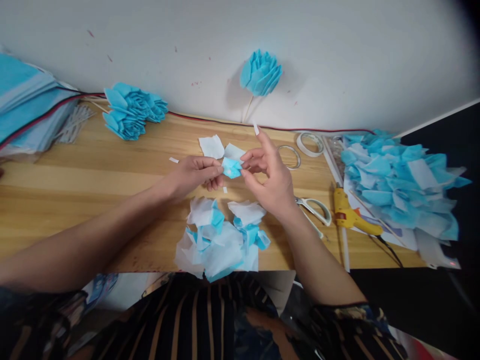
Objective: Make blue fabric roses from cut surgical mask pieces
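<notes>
Between my two hands is a small folded blue paper petal (231, 169) with a pale spot on it. My left hand (193, 174) pinches its left edge between thumb and fingers. My right hand (273, 177) closes its thumb and lower fingers on the opposite edge, while the index finger points up with a short white tape strip (256, 129) on its tip. Behind the hands lie white paper squares (211, 146). Nearer my body, a loose pile of blue and white paper pieces (221, 245) rests at the table's front edge.
Finished blue paper flowers (135, 110) lie at the back left; another flower (261, 73) leans on the wall. To the right are tape rolls (310, 145), scissors (318, 211), a yellow glue gun (350, 214) and a blue petal heap (397, 185). Blue sheets (30, 100) are stacked far left.
</notes>
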